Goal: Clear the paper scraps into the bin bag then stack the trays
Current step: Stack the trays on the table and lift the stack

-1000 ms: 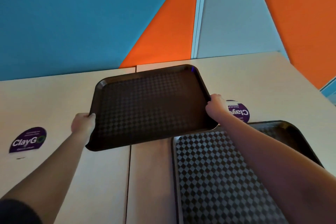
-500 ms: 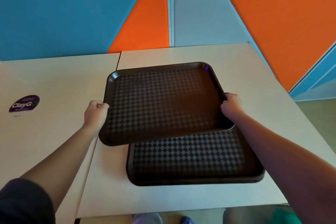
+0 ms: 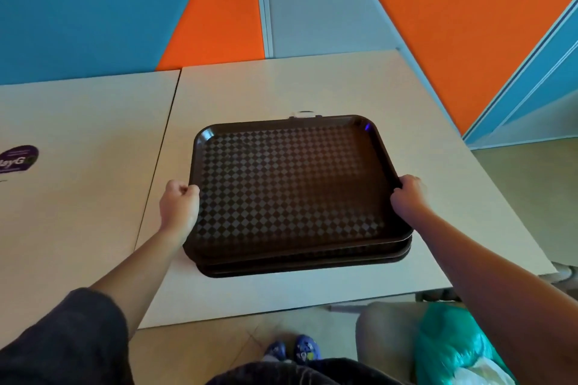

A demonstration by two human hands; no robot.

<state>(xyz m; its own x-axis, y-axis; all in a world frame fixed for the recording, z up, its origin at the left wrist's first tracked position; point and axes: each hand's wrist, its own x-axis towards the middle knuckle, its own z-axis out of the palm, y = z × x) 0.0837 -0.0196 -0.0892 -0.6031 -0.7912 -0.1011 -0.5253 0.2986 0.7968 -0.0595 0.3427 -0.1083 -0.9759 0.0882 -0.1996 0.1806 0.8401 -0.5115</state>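
scraps: none visible on the surface or in the top tray; judged cleared, though only this one view checks it.
bin bag: green bin bag sits low at the right, off the surface by the person's leg, pale paper showing at its mouth; fits the scraps being in already.
stack: top tray lies over the lower tray, whose rim shows along the near edge; a second rim line there may be a third tray, cannot tell.
alignment: top tray is nearly square with the one below, offset slightly to the left at the near edge; whether it is fully seated or a touch above, cannot tell.
left hand: left hand at the tray's left rim, grip curled round the edge, holding the top tray.
right hand: right hand at the right rim, grip closed on the edge, holding the same tray.
location: stack is on the right-hand surface, near its front edge, in front of the person.
other: purple sticker on the left-hand surface, well apart from the trays; small pale object just behind the tray's far rim, unclear what.
progress: judged close to done.
left to do: let go, maybe nudge the top tray flush.
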